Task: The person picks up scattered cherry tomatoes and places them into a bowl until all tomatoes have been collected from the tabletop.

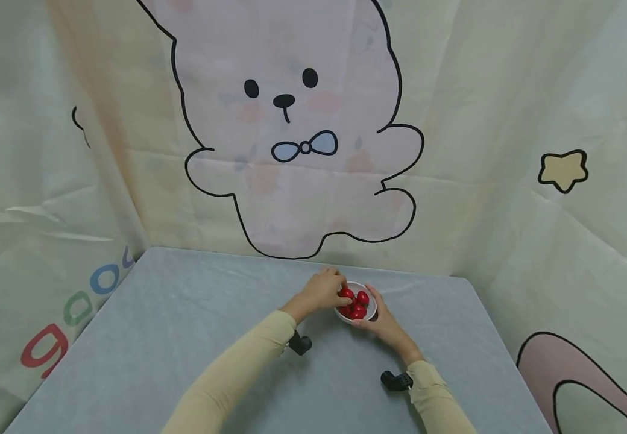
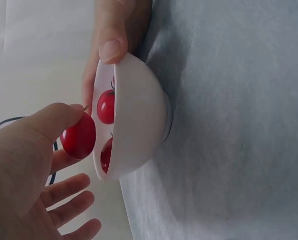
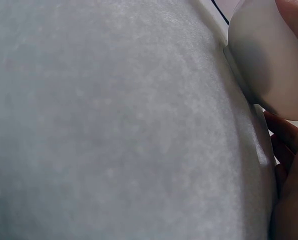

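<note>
A white bowl (image 2: 141,117) with several red cherry tomatoes (image 1: 359,311) in it stands on the table. My left hand (image 1: 320,291) is at the bowl's left rim. In the left wrist view it pinches one cherry tomato (image 2: 79,136) between thumb and index finger, just outside the bowl's opening; the other fingers are spread. My right hand (image 1: 386,327) holds the bowl from the right, its thumb (image 2: 111,47) on the rim. In the right wrist view, part of the bowl (image 3: 269,60) and the right hand's fingers (image 3: 288,131) show at the right edge.
A grey-blue cloth covers the table (image 1: 183,325). Behind it hangs a pale curtain (image 1: 465,181) with a printed cartoon animal, and more printed fabric lines both sides. Each wrist carries a black camera mount (image 1: 299,343).
</note>
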Demonstrator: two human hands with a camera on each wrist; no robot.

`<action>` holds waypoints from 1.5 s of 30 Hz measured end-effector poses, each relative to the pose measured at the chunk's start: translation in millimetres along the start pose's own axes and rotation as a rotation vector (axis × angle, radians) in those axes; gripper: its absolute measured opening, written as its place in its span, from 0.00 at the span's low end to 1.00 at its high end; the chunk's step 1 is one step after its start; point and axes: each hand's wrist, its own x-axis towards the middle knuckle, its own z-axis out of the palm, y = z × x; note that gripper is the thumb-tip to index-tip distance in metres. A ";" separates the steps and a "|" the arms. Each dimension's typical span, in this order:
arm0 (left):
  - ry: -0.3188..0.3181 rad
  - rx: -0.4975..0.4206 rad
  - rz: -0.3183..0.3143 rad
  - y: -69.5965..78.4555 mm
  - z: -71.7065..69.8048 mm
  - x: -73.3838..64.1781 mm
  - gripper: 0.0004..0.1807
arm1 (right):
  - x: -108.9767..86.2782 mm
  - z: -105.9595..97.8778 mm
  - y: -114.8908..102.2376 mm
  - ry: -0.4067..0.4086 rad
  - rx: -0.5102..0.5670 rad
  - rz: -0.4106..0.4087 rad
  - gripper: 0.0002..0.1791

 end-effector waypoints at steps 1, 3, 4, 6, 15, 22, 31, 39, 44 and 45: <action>0.001 -0.001 0.002 0.8 0.4 0.7 0.20 | 2.2 0.3 4.2 0.009 -0.001 -0.010 0.56; -0.008 -0.002 0.004 1.8 1.7 2.0 0.20 | 4.9 0.9 10.4 0.013 -0.024 -0.016 0.56; -0.012 -0.003 0.002 2.2 2.8 2.6 0.20 | 5.6 1.0 12.2 0.011 -0.029 -0.013 0.56; -0.019 0.000 0.003 2.8 4.8 4.2 0.21 | 6.1 1.1 14.0 0.009 -0.026 -0.001 0.56; -0.025 0.001 0.025 5.4 6.7 9.5 0.22 | 5.4 0.8 8.1 0.007 -0.035 0.022 0.56; -0.031 -0.012 0.030 5.8 7.3 10.5 0.22 | 4.5 0.2 6.2 0.004 -0.035 0.027 0.56; -0.035 -0.005 0.025 8.7 3.5 8.7 0.22 | 3.7 0.1 7.0 0.007 -0.048 0.033 0.56; -0.023 -0.028 0.048 7.8 1.1 8.2 0.20 | 4.3 0.5 8.4 0.016 -0.036 0.018 0.56; -0.033 -0.021 0.033 4.9 0.2 7.8 0.21 | 4.3 0.5 7.7 0.022 -0.041 -0.001 0.56; -0.038 -0.023 0.029 4.3 0.2 7.7 0.21 | 3.8 0.4 7.1 0.019 -0.046 -0.006 0.56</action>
